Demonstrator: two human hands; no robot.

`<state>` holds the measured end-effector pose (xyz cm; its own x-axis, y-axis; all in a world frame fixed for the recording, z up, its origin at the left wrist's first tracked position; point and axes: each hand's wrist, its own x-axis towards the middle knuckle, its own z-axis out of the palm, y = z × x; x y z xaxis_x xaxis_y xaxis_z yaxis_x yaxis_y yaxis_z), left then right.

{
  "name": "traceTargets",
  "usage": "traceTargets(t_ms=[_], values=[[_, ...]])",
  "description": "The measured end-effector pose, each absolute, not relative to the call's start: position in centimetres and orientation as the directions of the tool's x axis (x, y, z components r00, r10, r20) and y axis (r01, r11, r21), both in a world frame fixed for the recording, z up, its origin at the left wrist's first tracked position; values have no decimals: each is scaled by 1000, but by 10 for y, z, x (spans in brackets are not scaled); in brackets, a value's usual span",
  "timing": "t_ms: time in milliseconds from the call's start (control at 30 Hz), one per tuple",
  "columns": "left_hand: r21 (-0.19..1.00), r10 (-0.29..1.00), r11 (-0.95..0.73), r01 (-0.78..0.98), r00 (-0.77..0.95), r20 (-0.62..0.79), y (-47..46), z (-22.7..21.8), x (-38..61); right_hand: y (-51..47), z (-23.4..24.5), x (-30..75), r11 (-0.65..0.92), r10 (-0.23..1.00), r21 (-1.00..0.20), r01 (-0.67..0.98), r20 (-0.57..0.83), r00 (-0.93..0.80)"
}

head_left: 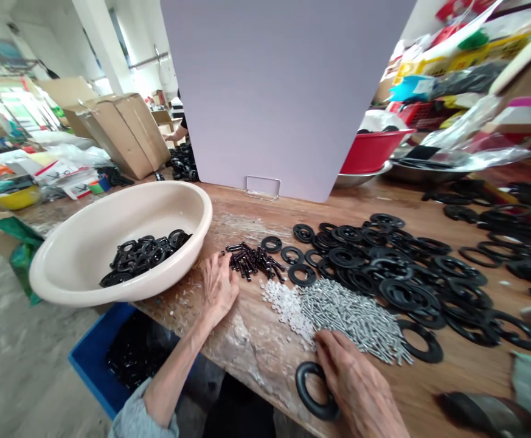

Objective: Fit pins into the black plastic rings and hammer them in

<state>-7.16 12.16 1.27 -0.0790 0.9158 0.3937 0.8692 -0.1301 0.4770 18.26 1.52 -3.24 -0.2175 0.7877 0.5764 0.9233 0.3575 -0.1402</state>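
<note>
My left hand (220, 285) reaches to the near left edge of a small pile of dark pins (251, 260). Its fingers are slightly apart, and I see nothing held in them. My right hand (354, 380) is curled at the near edge of the silver screws (351, 316) and small white plastic pieces (288, 307). Its fingers are pressed together; whatever they hold, if anything, is hidden. Against that hand's left side, by the table's front edge, lies a thick black ring (308, 395), partly covered by the hand.
A large cream basin (87, 213) with black parts stands at the left. Many flat black rings (384, 261) lie heaped at the right. Behind stands a grey panel (274, 91) in a wire holder (263, 187). A blue crate (89, 359) is below the table edge. A red basin (372, 152) stands farther back.
</note>
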Motion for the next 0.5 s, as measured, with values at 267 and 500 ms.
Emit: traceTargets(t_ms=[267,500], values=[[443,929,-197,875,23,369,116,-1,-81,15,-31,187,395,809,-211,894,541,-229],[488,924,-255,835,62,377,88,-1,-65,15,-33,207,468,842,-206,859,400,-363]])
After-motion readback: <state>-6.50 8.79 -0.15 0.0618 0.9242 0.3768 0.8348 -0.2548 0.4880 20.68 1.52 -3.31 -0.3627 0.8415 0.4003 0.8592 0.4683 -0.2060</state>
